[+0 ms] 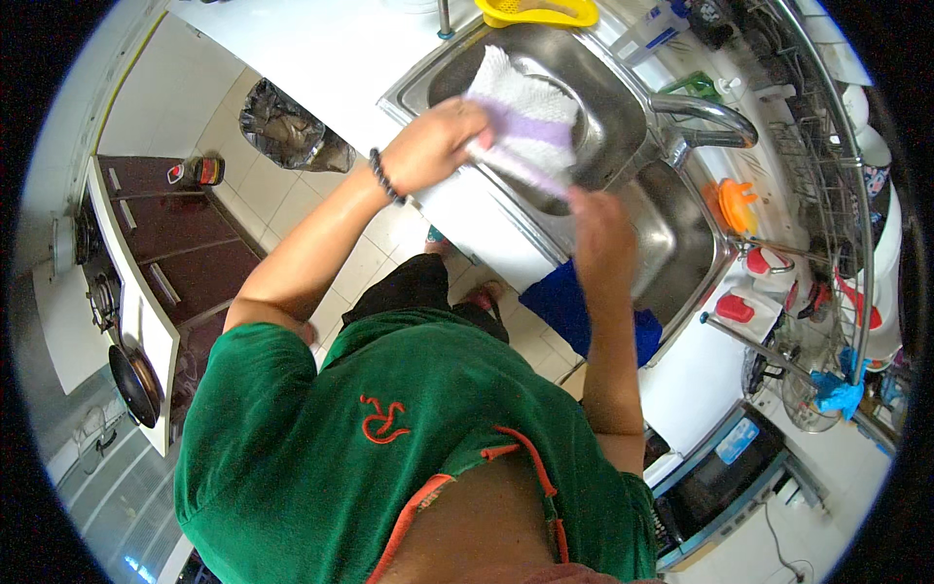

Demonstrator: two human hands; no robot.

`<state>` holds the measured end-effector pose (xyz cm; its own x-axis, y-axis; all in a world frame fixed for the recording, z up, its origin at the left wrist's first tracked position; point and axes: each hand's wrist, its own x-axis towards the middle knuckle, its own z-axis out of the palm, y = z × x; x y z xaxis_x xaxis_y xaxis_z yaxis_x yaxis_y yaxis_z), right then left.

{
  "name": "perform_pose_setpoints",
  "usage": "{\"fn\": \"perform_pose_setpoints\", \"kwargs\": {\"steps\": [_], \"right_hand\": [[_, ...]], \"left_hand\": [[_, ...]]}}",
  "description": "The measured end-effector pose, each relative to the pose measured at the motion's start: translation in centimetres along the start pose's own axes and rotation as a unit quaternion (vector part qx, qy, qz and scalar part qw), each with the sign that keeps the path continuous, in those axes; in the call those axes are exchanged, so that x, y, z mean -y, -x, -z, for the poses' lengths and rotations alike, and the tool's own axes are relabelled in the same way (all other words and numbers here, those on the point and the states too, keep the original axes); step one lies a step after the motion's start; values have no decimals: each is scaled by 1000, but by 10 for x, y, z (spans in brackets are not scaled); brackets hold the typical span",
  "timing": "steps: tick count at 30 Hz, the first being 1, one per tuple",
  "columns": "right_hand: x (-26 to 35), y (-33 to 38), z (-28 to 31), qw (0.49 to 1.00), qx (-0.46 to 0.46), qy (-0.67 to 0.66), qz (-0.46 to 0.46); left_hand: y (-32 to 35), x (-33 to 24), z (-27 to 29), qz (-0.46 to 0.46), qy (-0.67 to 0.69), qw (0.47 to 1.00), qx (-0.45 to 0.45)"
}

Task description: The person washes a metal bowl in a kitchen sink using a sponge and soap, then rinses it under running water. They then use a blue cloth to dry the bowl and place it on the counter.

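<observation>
A white cloth with a lavender stripe is stretched between my two hands above the left basin of a steel double sink. My left hand, with a dark beaded bracelet at the wrist, is closed on one end of its near edge. Motion blurs my right hand a little; its fingers are closed on the other end of that edge. The rest of the cloth hangs away from me over the basin. A blue cloth drapes over the sink's front edge, beneath my right forearm.
A chrome faucet reaches over the sink from behind. A yellow strainer sits at its far edge, and an orange item lies behind the right basin. Dish racks line the right. A lined bin stands on the floor.
</observation>
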<state>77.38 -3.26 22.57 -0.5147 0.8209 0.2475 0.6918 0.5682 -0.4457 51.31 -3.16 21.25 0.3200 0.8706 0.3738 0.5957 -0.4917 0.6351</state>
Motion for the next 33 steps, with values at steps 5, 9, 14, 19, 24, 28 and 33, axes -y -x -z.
{"fn": "perform_pose_setpoints", "kwargs": {"steps": [5, 9, 14, 19, 24, 28, 33], "right_hand": [[-1, 85, -79, 987, 137, -58, 56], [-11, 77, -74, 985, 102, -131, -51], [-61, 42, -94, 982, -74, -95, -146], [-89, 52, -134, 984, -80, 55, -147], [-76, 46, -127, 981, -58, 63, -172], [-79, 51, -126, 978, -32, 92, -183], [-84, 51, -130, 980, -17, 98, -173]], "left_hand": [[82, 21, -41, 29, -97, 967, 232], [43, 53, -44, 95, -9, 985, 145], [-56, 167, -118, 329, -19, 943, 53], [-86, 247, -205, 497, -38, 852, 161], [-99, 239, -237, 502, 30, 862, 68], [-150, 169, -221, 316, -44, 940, 121], [-143, 145, -173, 9, -172, 969, 176]]}}
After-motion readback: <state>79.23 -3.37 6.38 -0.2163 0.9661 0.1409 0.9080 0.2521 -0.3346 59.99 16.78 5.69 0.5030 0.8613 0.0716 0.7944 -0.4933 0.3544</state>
